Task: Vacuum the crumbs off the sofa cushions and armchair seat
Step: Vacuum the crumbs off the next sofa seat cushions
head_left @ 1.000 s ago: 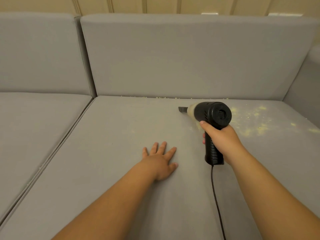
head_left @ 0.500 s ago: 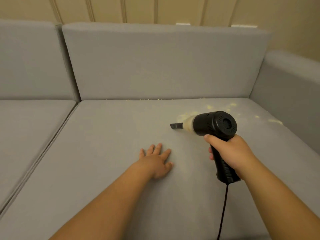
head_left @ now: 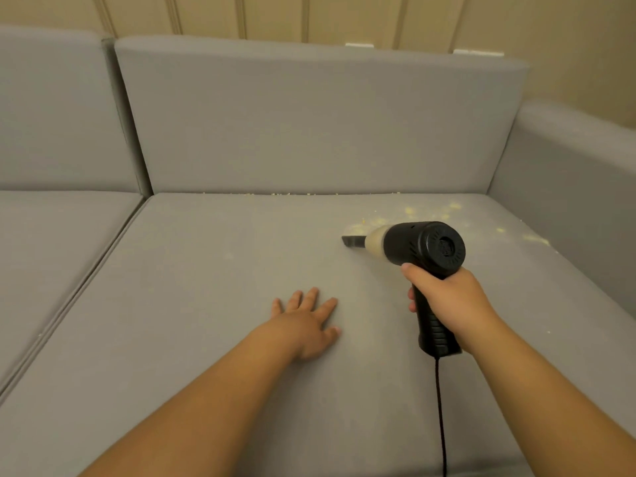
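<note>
I see left hand point(head_left: 304, 327) flat on seat cushion point(head_left: 192, 287), fingers spread. Right hand point(head_left: 451, 304) grips handheld vacuum point(head_left: 418, 249) by handle, nozzle beside crumbs point(head_left: 409, 211).

One handheld vacuum point(head_left: 418, 247); two hands; two seat cushions; two back cushions; crumbs point(head_left: 409, 211) uncountable.

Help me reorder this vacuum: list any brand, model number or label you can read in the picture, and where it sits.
None can be read. The handheld vacuum gripped by the right hand shows only moulded ribs on its rear cap, no legible lettering. The sofa cushion carries no tag or print.
</note>
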